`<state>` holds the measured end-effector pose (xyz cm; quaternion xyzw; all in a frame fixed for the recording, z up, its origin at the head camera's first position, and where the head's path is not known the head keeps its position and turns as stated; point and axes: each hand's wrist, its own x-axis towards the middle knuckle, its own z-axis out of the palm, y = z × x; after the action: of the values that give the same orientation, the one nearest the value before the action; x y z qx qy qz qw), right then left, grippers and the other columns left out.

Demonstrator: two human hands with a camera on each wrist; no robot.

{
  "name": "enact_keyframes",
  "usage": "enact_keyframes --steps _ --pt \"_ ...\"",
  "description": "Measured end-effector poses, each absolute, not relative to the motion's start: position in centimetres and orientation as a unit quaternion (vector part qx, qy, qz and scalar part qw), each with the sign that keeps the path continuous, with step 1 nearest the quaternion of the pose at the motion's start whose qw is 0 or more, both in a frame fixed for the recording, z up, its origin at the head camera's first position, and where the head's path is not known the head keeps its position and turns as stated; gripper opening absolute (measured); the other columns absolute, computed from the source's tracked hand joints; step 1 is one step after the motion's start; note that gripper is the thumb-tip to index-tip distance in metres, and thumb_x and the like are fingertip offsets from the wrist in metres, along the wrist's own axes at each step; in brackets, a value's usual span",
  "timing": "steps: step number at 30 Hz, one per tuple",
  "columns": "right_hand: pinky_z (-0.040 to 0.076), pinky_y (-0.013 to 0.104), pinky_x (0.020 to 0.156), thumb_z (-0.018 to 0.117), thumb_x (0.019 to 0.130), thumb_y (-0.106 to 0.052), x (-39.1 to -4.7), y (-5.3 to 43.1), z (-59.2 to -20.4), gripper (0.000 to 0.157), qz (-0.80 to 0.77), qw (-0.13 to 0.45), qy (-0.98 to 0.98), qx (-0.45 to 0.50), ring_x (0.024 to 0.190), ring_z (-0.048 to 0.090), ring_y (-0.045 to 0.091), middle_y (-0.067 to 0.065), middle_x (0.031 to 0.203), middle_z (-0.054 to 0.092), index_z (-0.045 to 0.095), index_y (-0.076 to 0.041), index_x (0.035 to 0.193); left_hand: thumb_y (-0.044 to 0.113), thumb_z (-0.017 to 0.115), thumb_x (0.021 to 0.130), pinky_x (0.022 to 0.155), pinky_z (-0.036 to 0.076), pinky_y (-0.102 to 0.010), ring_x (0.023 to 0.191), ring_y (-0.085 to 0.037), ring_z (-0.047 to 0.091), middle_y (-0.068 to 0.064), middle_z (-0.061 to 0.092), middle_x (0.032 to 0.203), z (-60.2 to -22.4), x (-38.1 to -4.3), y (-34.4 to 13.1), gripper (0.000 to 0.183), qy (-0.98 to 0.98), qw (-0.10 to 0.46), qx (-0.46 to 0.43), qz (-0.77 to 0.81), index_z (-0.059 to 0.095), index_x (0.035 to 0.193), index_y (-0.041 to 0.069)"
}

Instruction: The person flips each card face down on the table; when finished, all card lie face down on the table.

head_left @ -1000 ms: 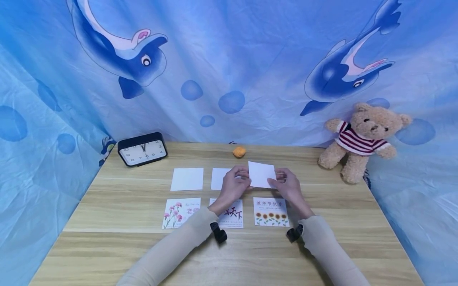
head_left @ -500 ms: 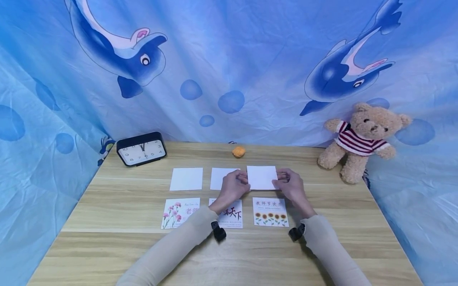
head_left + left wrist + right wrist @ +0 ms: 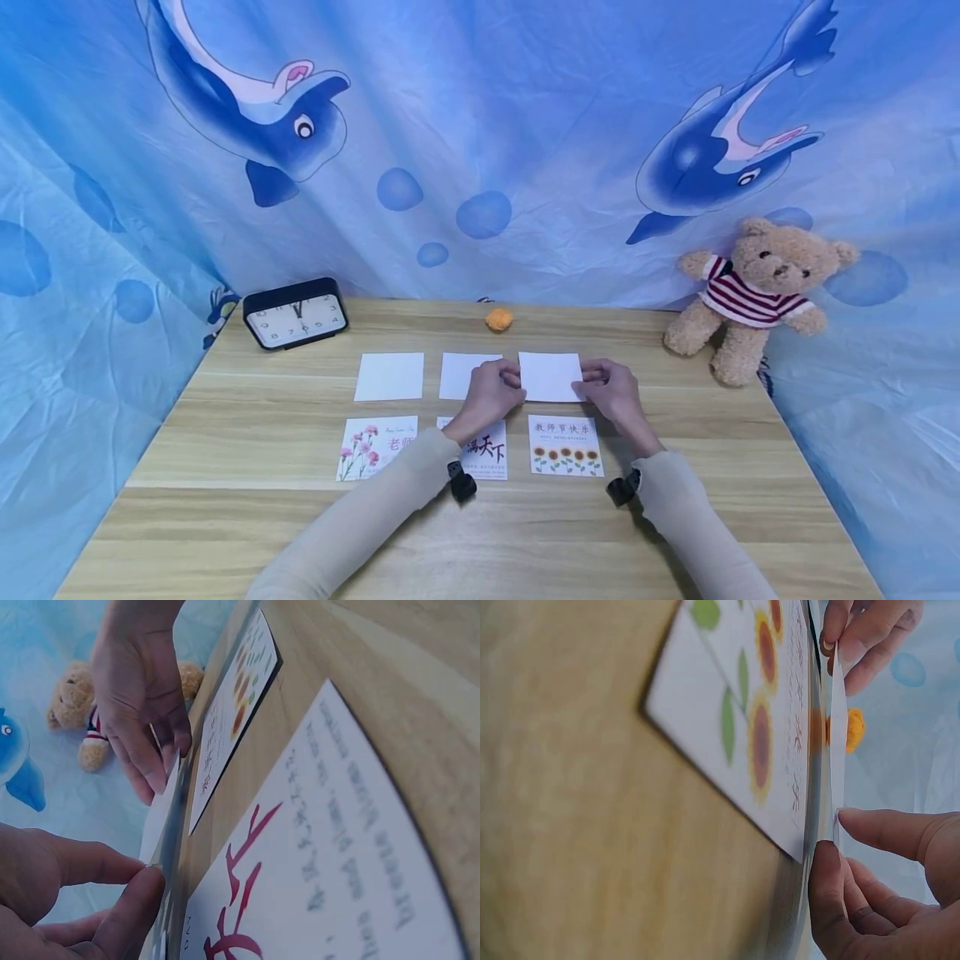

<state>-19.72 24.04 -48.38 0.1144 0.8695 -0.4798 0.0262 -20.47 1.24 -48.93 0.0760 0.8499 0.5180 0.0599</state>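
Both hands hold one blank white card [image 3: 551, 377] by its opposite sides, low over the table behind the sunflower card [image 3: 566, 445]. My left hand [image 3: 489, 390] pinches the left edge between thumb and forefinger, as the left wrist view shows close up. At the right edge, my right hand [image 3: 613, 393] pinches it with the thumb on top and fingers beneath. Another white card [image 3: 459, 375] lies partly hidden behind the left hand. Below the left wrist is a card with red lettering [image 3: 489, 454], partly covered by the sleeve.
A third blank white card [image 3: 389, 377] and a pink flower card [image 3: 367, 446] lie at the left. Along the table's back stand a black clock [image 3: 296, 314], a small orange object [image 3: 498, 319] and a teddy bear [image 3: 757, 292]. A blue dolphin curtain [image 3: 487, 125] hangs behind.
The held card has straightened from a tilt and come down slightly closer to the table. Both hands moved with it and keep their grip; the other cards stay put.
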Motion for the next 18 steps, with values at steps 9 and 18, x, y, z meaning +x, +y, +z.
enact_keyframes --steps 9,18 --pt "0.054 0.021 0.078 0.078 0.089 -0.01 -20.11 24.23 -48.49 0.05 -0.462 0.043 0.878 0.118 0.104 0.068 0.029 0.021 0.123 0.068 0.062 -0.001 0.136 0.001 0.079 0.081 0.096 0.061 -0.04 0.091 -0.022 0.073 -0.01 0.078 0.097 -48.86 -20.86 1.57 0.039 0.857 0.067 0.076 0.506 0.072 0.119 -0.002" --pt "0.052 0.024 0.077 0.081 0.088 -0.013 -20.17 24.26 -48.35 0.051 -0.445 0.057 0.885 0.124 0.101 0.067 0.028 0.02 0.12 0.067 0.063 -0.001 0.135 0.003 0.079 0.084 0.104 0.058 -0.045 0.1 -0.026 0.074 -0.011 0.078 0.098 -48.93 -21.09 1.56 0.037 0.86 0.074 0.081 0.498 0.073 0.12 -0.003"
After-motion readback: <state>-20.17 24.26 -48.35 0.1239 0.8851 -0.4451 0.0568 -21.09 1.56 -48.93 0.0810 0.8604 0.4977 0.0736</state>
